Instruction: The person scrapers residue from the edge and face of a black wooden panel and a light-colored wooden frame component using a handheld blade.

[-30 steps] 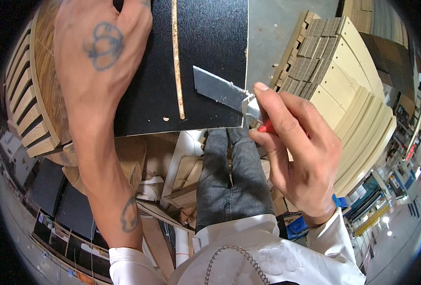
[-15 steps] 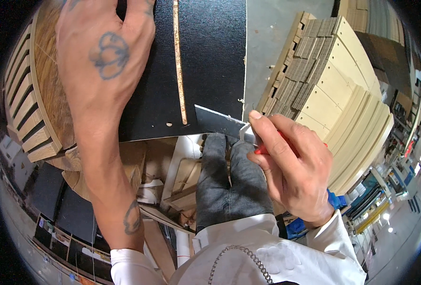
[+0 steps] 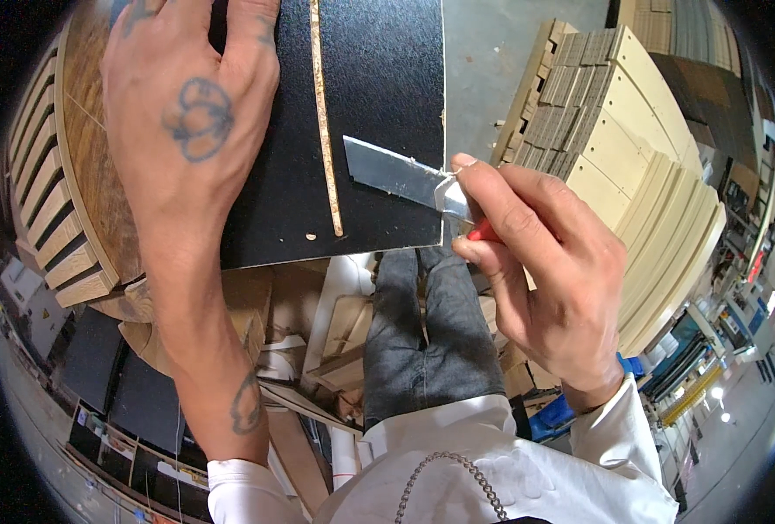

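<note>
A black-faced board [image 3: 387, 79] lies before me, with a narrow groove [image 3: 322, 131] of bare chipboard in its surface. My left hand [image 3: 191, 96] rests on the board's left side, back up, fingers stretched forward and apart; their tips are past the top edge of the picture. My right hand [image 3: 549, 253] grips a utility knife with a wide steel blade [image 3: 396, 173]; a bit of its red handle shows between thumb and fingers. The blade reaches left over the board's right edge, with pale shavings along it. Whether it touches the face, I cannot tell.
Pale slatted wood and a brown wooden top [image 3: 90, 131] stand at the left. To the right is a stack of cream panels [image 3: 619, 166] beside grey floor [image 3: 492, 61]. A small chip [image 3: 311, 237] lies near the groove's end. Wooden offcuts sit below the board.
My right hand has moved forward, carrying the knife farther up along the board's right edge. The board has shifted slightly left. My left hand stays in nearly the same place.
</note>
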Demonstrator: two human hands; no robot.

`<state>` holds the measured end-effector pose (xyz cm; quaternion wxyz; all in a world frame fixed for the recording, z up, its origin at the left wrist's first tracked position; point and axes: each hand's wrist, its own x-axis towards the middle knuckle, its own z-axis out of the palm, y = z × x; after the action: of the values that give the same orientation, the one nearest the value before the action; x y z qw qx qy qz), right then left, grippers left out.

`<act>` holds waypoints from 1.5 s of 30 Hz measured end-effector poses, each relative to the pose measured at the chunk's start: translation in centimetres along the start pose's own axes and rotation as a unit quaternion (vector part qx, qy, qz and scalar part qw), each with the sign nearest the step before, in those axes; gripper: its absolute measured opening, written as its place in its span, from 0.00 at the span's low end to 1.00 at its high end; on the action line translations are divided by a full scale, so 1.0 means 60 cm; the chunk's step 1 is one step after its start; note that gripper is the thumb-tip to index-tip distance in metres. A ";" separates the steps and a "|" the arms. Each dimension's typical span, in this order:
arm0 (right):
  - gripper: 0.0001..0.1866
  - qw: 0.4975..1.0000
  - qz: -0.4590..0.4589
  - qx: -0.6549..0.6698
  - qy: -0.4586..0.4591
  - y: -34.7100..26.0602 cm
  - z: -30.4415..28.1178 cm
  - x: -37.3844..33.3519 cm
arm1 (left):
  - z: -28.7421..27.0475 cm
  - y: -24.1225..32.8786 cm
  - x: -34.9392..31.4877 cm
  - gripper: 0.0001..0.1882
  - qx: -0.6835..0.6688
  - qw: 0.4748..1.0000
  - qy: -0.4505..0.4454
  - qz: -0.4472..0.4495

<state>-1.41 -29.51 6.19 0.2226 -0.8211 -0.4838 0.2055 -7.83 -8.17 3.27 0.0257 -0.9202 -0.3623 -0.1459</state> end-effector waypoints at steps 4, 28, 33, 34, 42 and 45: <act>0.25 1.000 -0.002 -0.001 0.010 0.009 -0.004 0.010 | 0.023 0.004 -0.009 0.22 -0.039 0.996 0.064 0.039; 0.20 0.996 -0.019 -0.031 0.079 0.033 -0.008 0.092 | 0.050 -0.058 0.008 0.23 -0.099 0.989 0.042 0.099; 0.18 0.993 -0.042 -0.048 0.102 0.041 -0.015 0.120 | 0.058 -0.092 0.016 0.24 -0.134 0.978 0.049 0.151; 0.18 0.992 -0.043 -0.049 0.105 0.044 -0.017 0.127 | 0.064 -0.099 0.019 0.24 -0.144 0.974 0.047 0.166; 0.17 0.991 -0.045 -0.066 0.107 0.068 -0.026 0.171 | 0.050 -0.055 0.007 0.23 -0.134 0.985 0.021 0.105; 0.17 0.988 -0.054 -0.078 0.118 0.070 -0.030 0.192 | 0.043 -0.056 0.008 0.24 -0.121 0.988 0.013 0.097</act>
<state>7.70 -21.44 3.90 0.2244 -0.8273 -0.5119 0.0564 -9.11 -5.00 0.77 -0.0670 -0.9454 -0.2509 -0.1969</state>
